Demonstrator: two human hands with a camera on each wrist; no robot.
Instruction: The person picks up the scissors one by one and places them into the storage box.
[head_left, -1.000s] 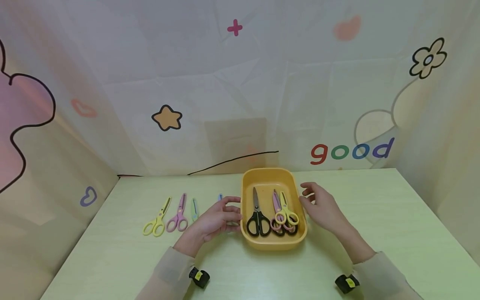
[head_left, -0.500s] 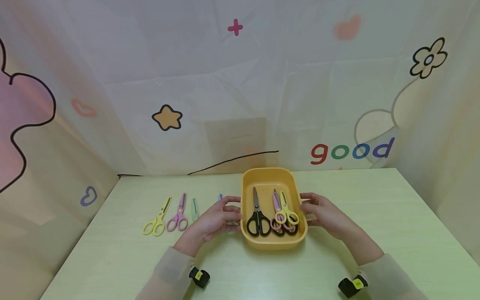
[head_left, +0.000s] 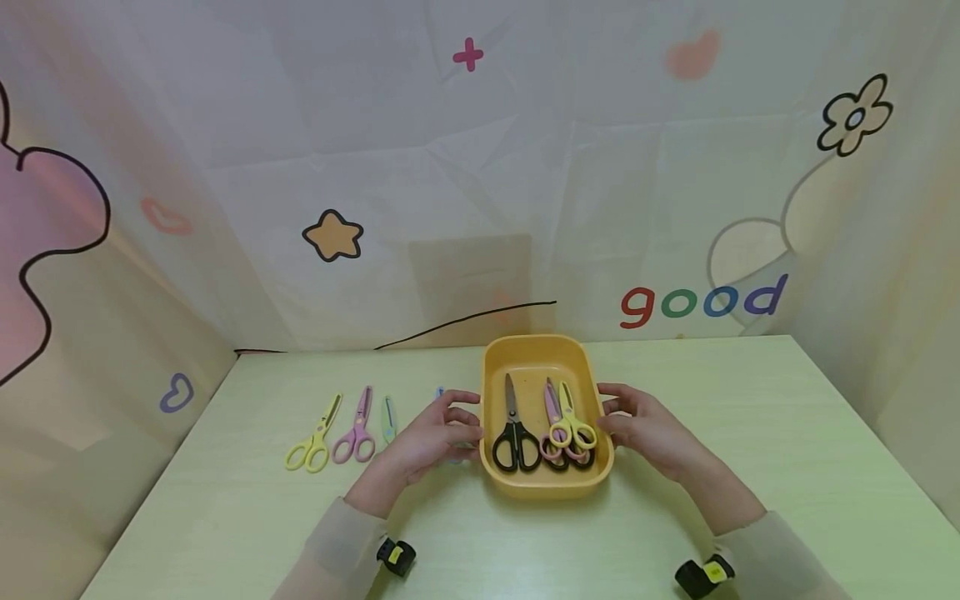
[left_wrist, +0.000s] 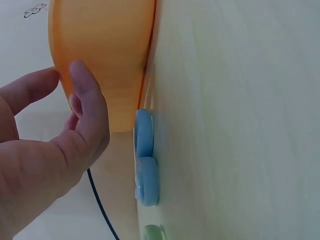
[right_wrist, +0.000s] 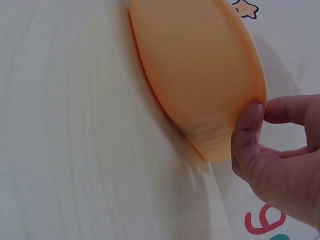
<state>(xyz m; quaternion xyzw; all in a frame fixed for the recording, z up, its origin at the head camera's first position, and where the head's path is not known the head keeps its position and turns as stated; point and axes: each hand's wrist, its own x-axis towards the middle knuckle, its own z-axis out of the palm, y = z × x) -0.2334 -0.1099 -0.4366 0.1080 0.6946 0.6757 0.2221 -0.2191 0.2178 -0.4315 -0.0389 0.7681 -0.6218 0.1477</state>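
Observation:
A yellow plastic tray [head_left: 551, 492] stands on the table in the head view. Inside it, black-handled scissors [head_left: 516, 435] lie at the left, and yellow scissors [head_left: 572, 423] overlap pink scissors [head_left: 552, 407] at the right, with black handle loops beneath. My left hand [head_left: 423, 437] is at the tray's left side, its loosely bent fingers at the rim; the left wrist view has the index fingertip touching the edge. At the opposite side, my right hand [head_left: 660, 429] touches the rim with its fingertips, the thumb [right_wrist: 248, 120] against the outer wall.
Left of the tray lie yellow scissors [head_left: 318, 437], pink scissors [head_left: 361, 429] and a green pair [head_left: 388, 417] partly hidden by my left arm. Blue handle loops [left_wrist: 146, 175] show beside the tray in the left wrist view. A printed curtain [head_left: 480, 167] hangs behind the table.
My right hand has moved closer against the tray's right side, its raised fingers lowering to the rim. My left hand and the tray stay in place.

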